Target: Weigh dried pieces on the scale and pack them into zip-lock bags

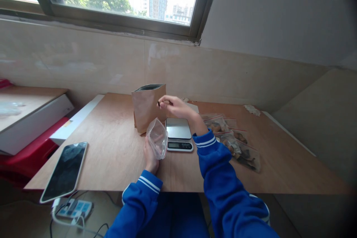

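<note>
My left hand (150, 156) is wrapped round a clear plastic zip bag (157, 139), its mouth spread open and tilted up. In front of the tall brown paper bag (146, 108), my right hand (178, 107) pinches a small dark piece (158, 103) whose kind is too small to make out. The paper bag stands upright with its top open; its contents are hidden. Below my right hand lies a digital kitchen scale (178, 130) with a bare metal plate. Its display cannot be read.
Several filled clear zip bags (237, 145) with brown dried pieces lie right of the scale. A tablet or large phone (65, 171) rests at the table's left edge, above a power strip (74, 208) with cables. Crumpled paper (251, 110) lies at the back right.
</note>
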Demonstrator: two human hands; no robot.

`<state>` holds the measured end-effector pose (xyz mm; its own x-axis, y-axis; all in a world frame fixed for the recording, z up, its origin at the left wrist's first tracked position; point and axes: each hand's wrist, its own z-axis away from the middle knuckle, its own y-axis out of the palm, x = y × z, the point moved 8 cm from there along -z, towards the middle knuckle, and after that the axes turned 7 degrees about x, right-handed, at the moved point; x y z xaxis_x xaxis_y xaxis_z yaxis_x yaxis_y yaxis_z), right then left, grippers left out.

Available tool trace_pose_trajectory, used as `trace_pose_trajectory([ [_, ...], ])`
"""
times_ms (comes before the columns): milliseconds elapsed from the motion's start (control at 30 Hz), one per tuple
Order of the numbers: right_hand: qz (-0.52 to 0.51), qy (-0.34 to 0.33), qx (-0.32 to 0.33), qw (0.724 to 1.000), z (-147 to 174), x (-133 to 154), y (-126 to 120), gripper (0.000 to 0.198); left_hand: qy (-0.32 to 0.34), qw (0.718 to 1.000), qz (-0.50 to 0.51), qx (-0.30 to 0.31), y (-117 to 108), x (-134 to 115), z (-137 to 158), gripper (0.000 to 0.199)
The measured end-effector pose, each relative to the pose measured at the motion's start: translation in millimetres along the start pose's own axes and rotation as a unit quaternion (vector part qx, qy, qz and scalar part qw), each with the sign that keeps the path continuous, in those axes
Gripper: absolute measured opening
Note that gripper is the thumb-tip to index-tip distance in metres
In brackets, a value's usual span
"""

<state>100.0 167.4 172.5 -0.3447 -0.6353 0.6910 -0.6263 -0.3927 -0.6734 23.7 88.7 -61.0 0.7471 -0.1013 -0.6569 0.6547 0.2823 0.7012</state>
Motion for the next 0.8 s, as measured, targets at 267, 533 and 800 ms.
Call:
trace_pose_trajectory([
  [267,0.173,-0.025,-0.133,0.975,-80,-2,-26,0.018,0.018,0.999,0.032,0.011,10,-8,5,0.06],
  [533,0.235,0.022,-0.077,0.969,-79,-13,-14,0.022,0.016,0.999,0.043,0.011,13,-10,7,0.055],
  [800,0.325,0.104,0.014,0.94,-73,7,-13,0.044,0.008,0.998,0.029,0.059,17,-9,8,0.057],
])
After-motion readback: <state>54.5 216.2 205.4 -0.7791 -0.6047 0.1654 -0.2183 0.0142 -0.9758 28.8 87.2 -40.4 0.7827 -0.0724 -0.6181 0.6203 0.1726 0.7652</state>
